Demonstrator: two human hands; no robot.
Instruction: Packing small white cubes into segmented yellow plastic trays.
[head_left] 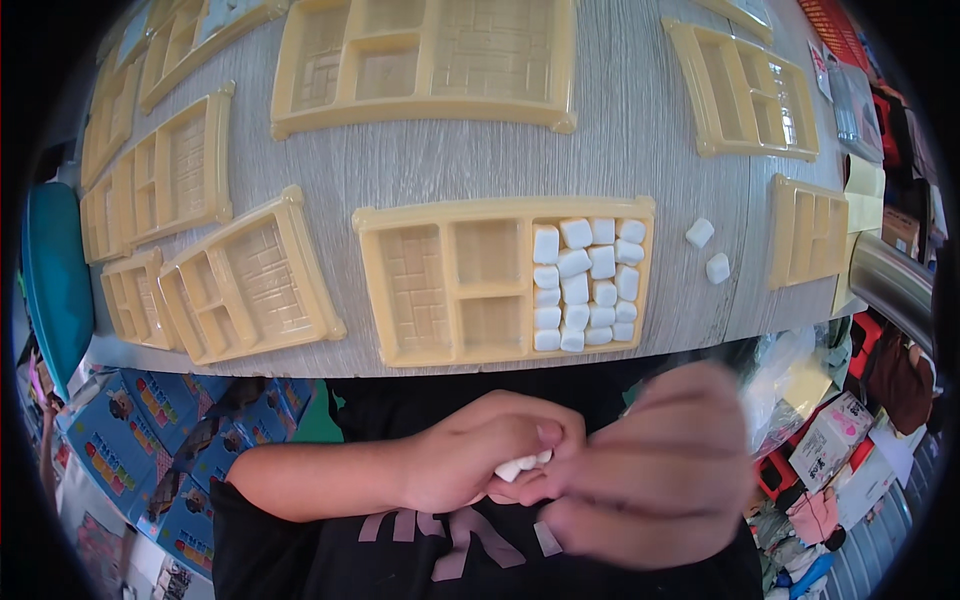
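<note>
My left hand (pixel 478 440) is closed in front of my black shirt, just below the table edge. A few small white marshmallows (pixel 520 466) show between its curled fingers. Against it, on the right, is my right hand (pixel 655 475), blurred by motion, so its fingertips cannot be made out. A cream plastic tray (pixel 445 210) lies at the table's near edge. Its right compartment holds rows of white marshmallows (pixel 575 262); the left compartment and two small middle ones hold nothing. Two loose marshmallows, one (pixel 699 233) farther and one (pixel 718 268) nearer, lie right of the tray.
More cream trays surround this one: a large tray (pixel 425 112) beyond, a tilted tray (pixel 250 280) to the left, a tray (pixel 808 235) at right. A teal basin (pixel 55 285) stands far left. Blue printed boxes (pixel 150 450) are below the table's left edge.
</note>
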